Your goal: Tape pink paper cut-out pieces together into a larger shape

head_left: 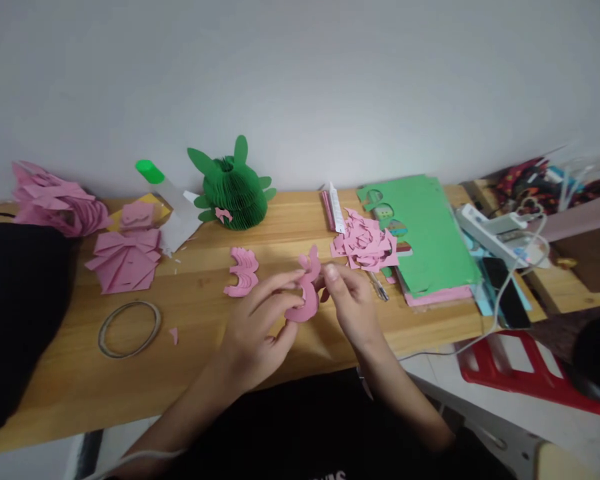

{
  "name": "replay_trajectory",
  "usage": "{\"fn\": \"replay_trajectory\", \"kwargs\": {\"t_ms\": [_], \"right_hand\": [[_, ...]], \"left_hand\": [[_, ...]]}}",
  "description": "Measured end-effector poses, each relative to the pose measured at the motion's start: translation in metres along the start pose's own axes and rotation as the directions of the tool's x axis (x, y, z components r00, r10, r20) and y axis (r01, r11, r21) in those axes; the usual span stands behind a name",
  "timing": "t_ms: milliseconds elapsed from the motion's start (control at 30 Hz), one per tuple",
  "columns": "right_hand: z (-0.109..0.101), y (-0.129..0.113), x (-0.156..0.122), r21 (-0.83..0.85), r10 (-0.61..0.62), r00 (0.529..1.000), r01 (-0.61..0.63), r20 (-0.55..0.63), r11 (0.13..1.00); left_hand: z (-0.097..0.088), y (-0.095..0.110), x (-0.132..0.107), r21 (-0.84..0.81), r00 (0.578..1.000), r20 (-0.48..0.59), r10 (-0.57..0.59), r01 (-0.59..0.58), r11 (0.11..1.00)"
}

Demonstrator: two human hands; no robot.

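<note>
Both my hands hold a stack of pink paper cut-outs (306, 297) above the wooden table (200, 347), near its front edge. My left hand (260, 327) grips the lower part of the stack with curled fingers. My right hand (349, 303) pinches the upper right edge. A second small stack of pink curved cut-outs (243, 271) lies just left of my hands. A loose heap of pink paper pieces (364, 243) lies to the right, close to my right hand.
A green honeycomb paper fruit (234, 187), a glue stick with a green cap (160, 183) and pink folded papers (125, 257) stand at the back left. A tape ring (129, 328) lies front left. Green sheets (423, 230), a power strip (490, 233) and a phone (505, 293) are right.
</note>
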State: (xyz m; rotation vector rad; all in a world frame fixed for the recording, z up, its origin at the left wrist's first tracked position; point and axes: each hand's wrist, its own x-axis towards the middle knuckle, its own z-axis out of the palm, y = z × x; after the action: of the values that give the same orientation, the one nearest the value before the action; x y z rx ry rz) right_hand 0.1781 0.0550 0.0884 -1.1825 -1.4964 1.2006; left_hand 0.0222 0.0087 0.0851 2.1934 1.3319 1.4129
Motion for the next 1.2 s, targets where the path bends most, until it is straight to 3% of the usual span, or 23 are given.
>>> {"fn": "replay_trajectory", "kwargs": {"t_ms": [167, 333, 433, 533, 633, 767, 933, 1100, 1200], "right_hand": [[0.002, -0.005, 0.002, 0.064, 0.06, 0.998, -0.058, -0.03, 0.996], [0.002, -0.004, 0.003, 0.162, 0.096, 0.994, -0.086, -0.052, 0.983], [0.003, -0.003, 0.003, 0.193, 0.086, 0.992, -0.068, -0.087, 0.979], [0.005, -0.003, 0.002, 0.178, 0.062, 0.993, -0.044, -0.098, 0.983], [0.006, -0.005, 0.0, 0.121, 0.043, 0.996, -0.034, -0.077, 0.992], [0.006, -0.007, 0.0, 0.074, 0.027, 0.999, -0.024, -0.045, 0.997], [0.006, -0.007, 0.0, 0.134, 0.061, 0.998, -0.063, 0.022, 0.989], [0.006, -0.004, 0.001, 0.125, 0.04, 0.999, -0.042, 0.019, 0.991], [0.003, -0.004, 0.004, 0.118, 0.064, 0.998, -0.06, -0.024, 0.991]], "left_hand": [[-0.002, 0.001, 0.001, 0.097, 0.998, 0.048, 0.051, -0.056, 0.994], [-0.005, 0.001, 0.0, 0.002, 0.998, 0.062, 0.006, -0.006, 1.0], [-0.006, 0.001, 0.001, -0.128, 0.988, 0.019, -0.15, 0.152, 0.98], [-0.005, -0.001, 0.005, -0.305, 0.904, 0.037, -0.426, 0.416, 0.857], [-0.004, -0.005, 0.011, -0.367, 0.834, 0.104, -0.541, 0.538, 0.758], [-0.002, -0.01, 0.018, -0.34, 0.844, 0.095, -0.528, 0.526, 0.779], [0.0, -0.013, 0.024, -0.356, 0.809, 0.018, -0.587, 0.554, 0.752], [0.004, -0.012, 0.033, -0.377, 0.804, -0.018, -0.594, 0.545, 0.749], [0.002, -0.011, 0.034, -0.397, 0.764, -0.025, -0.644, 0.584, 0.708]]}}
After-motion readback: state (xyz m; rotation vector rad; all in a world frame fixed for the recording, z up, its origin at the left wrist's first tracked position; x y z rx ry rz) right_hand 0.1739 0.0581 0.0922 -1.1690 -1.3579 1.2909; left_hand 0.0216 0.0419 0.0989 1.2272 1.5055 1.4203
